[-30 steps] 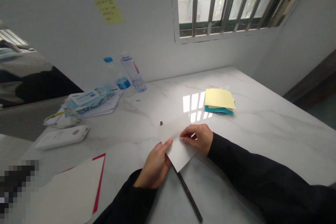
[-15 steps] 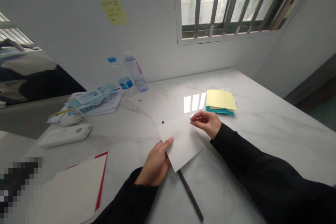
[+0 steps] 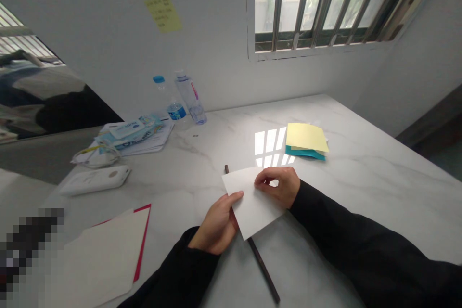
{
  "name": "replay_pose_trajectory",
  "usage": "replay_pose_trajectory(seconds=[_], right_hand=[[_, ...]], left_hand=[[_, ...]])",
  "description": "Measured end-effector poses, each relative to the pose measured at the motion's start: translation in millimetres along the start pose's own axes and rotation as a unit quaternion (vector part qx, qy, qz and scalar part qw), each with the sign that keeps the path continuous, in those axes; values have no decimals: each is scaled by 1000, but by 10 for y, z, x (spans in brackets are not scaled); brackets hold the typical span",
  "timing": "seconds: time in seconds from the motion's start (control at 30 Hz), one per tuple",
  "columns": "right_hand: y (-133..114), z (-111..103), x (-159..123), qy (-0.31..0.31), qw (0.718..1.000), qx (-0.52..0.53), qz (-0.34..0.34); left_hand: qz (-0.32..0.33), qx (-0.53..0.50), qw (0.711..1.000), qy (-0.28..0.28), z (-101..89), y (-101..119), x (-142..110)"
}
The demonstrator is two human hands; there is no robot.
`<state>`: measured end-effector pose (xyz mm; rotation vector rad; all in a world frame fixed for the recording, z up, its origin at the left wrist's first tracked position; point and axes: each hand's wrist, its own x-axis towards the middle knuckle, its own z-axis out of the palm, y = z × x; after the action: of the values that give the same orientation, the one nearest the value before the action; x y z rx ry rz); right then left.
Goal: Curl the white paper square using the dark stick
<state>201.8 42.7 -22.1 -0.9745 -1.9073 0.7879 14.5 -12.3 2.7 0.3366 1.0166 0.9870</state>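
My left hand [image 3: 219,225] grips a white sheet of paper [image 3: 249,219] by its left edge, thumb on top and fingers underneath. Over the sheet's upper right part is my right hand [image 3: 279,185], its thumb and fingertips pinched together close to the surface. Whatever may be between those fingertips is too small or hidden to make out. A slim dark stick [image 3: 265,272] lies on the table under the paper, with both its ends showing. Beyond my right hand rest folded yellow paper [image 3: 306,137] and teal paper [image 3: 305,153].
Two plastic bottles, one blue-capped [image 3: 176,110] and one clear [image 3: 195,103], stand by the wall. To the left are a wipes packet [image 3: 133,131] on papers, a cable, and a white device [image 3: 96,180]. Cream sheets [image 3: 97,262] over red paper lie front left.
My right hand has come down and slightly left, from the paper's upper edge to over its surface. My left hand still holds the sheet. The view has shifted slightly.
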Motion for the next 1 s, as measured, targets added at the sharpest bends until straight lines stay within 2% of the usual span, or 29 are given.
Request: replay_pose_trajectory(seconds=[0.37, 0.57, 1.0], right_hand=[[53, -1, -19, -2, 998, -5, -69], [49, 13, -25, 26, 992, -37, -118], [54, 4, -35, 33, 978, -97, -180]], left_hand=[[6, 0, 1000, -2, -25, 29, 30], [-8, -17, 1000, -17, -17, 48, 16], [-29, -50, 998, -32, 14, 99, -15]])
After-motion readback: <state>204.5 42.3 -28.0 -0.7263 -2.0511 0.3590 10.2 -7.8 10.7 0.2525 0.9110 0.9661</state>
